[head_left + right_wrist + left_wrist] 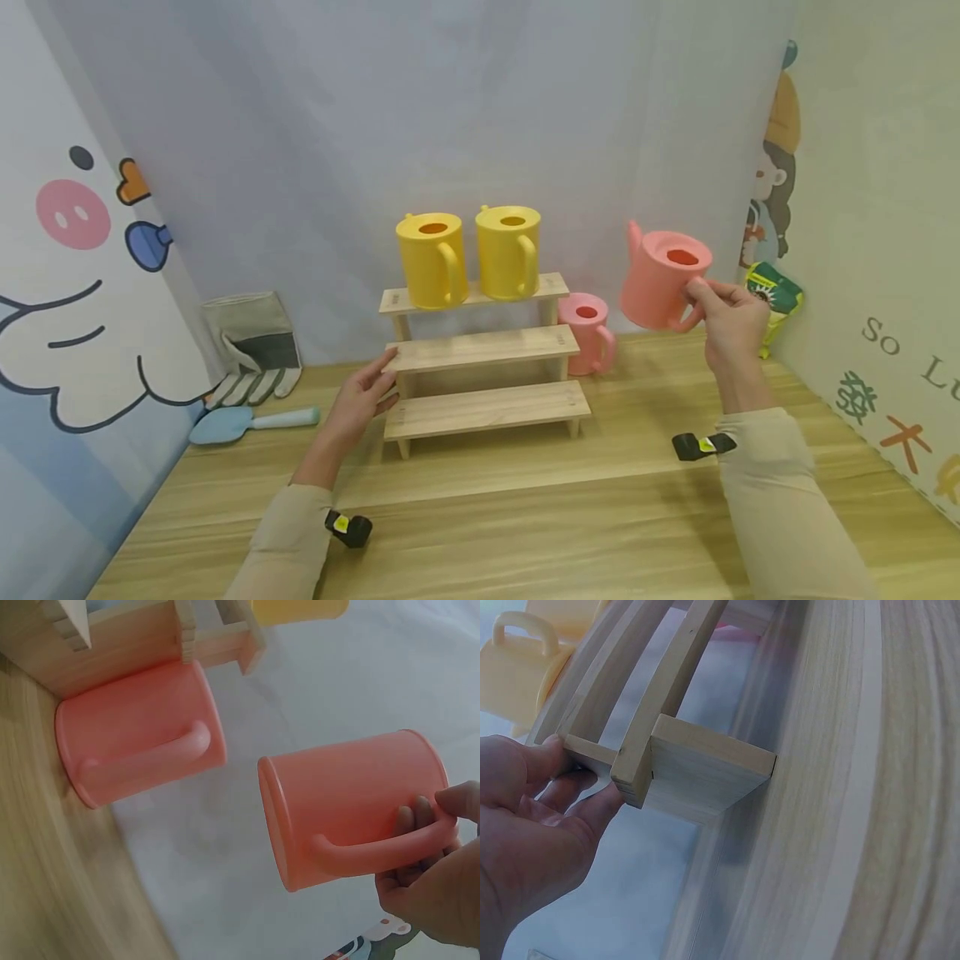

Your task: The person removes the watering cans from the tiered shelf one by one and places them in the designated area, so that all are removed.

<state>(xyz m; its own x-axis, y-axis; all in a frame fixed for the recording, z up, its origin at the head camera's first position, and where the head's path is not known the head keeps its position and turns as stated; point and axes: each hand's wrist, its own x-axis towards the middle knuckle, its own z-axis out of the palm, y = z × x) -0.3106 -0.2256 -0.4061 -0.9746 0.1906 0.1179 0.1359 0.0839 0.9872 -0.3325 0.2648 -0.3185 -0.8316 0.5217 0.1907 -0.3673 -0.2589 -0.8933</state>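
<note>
My right hand [738,325] pinches the handle of a pink watering can [656,283], held in the air right of a three-step wooden rack [480,350]. Behind the rack's right end, a second pink watering can [581,346] stands upright on the table. Two yellow watering cans [431,271] sit side by side on the top step, handles toward me. At the rack's left end, my left hand [360,400] touches the side with loosely bent fingers. In the left wrist view its fingertips [611,799] rest against the step ends.
At the left lie a light-blue hand trowel [225,425] and grey-white work gloves [255,342], the gloves leaning on the back wall. A green and yellow packet [776,292] stands by the right wall, beyond my right hand. Printed cloth walls enclose the wooden table [525,533].
</note>
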